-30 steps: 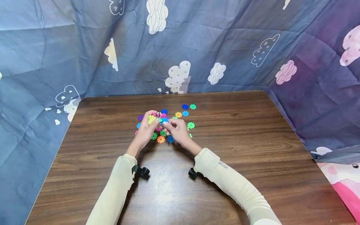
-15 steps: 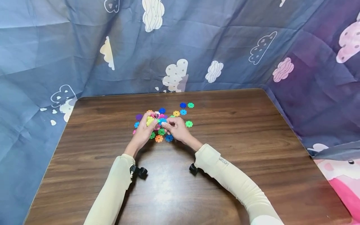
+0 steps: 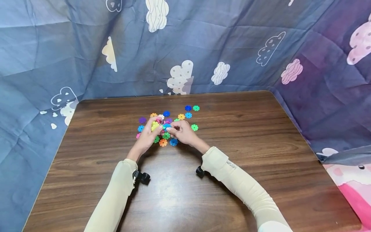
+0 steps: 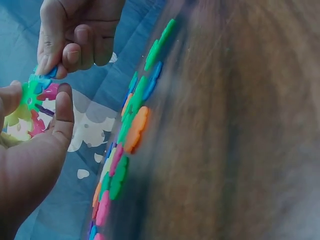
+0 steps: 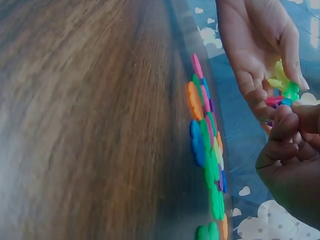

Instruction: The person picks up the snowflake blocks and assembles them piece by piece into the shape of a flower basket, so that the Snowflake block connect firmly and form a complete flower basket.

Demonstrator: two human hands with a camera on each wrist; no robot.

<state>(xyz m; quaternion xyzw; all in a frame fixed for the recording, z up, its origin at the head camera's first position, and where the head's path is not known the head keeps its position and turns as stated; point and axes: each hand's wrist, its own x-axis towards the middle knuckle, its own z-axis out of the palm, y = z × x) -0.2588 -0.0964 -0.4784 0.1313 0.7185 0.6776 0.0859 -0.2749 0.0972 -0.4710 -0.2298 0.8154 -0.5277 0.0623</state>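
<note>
My left hand [image 3: 148, 133] grips a small cluster of notched plastic flower discs above the table. A yellow disc [image 3: 155, 126], a green disc [image 4: 31, 95] and pink discs [image 4: 50, 92] show in it. From the other side, my right hand [image 3: 185, 132] pinches a blue disc [image 3: 166, 126] between thumb and fingers. In the left wrist view, that blue disc meets the green one at the cluster's edge; how deeply their slots join cannot be made out. Fingers hide part of the cluster.
Loose discs lie flat on the wooden table [image 3: 246, 135] under and around both hands, among them an orange disc [image 3: 163, 142], a dark blue disc [image 3: 173, 142] and a light green disc [image 3: 194, 127]. A patterned cloth [image 3: 203, 38] hangs behind the table.
Both hands have sunk slightly with the cluster and blue disc, uncovering an orange and a white disc behind the left hand. The head view has shifted a little. The grips look the same.
</note>
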